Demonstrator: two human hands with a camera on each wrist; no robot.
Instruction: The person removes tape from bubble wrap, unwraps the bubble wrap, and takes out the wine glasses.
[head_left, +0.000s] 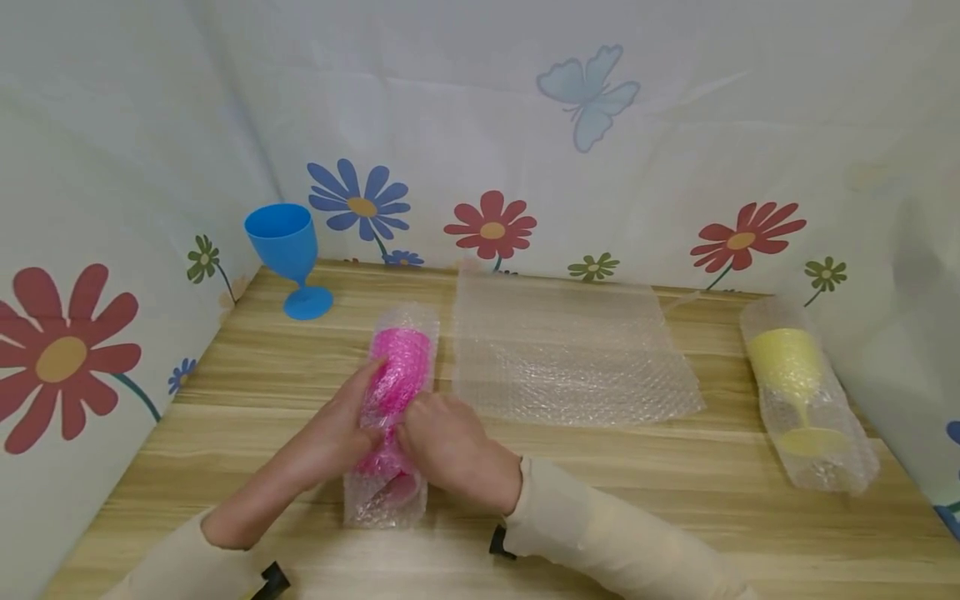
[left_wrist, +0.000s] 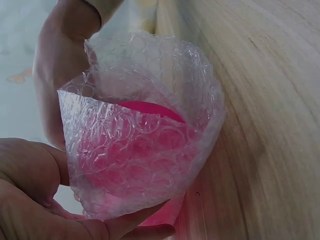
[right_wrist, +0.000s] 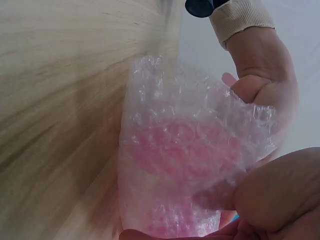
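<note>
Cream sleeves [head_left: 607, 533] reach toward a pink goblet [head_left: 401, 358], lying bubble-wrapped on the wood-grain table [head_left: 240, 417] between both hands. The left hand [head_left: 330, 437] grips its side; the right hand [head_left: 453, 446], fingertips partly hidden, seems to pinch the wrap near the stem. Beyond stands a blue goblet [head_left: 285, 242].

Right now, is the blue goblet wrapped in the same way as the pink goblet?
No, the blue goblet stands bare, while clear bubble wrap surrounds the pink goblet.
</note>
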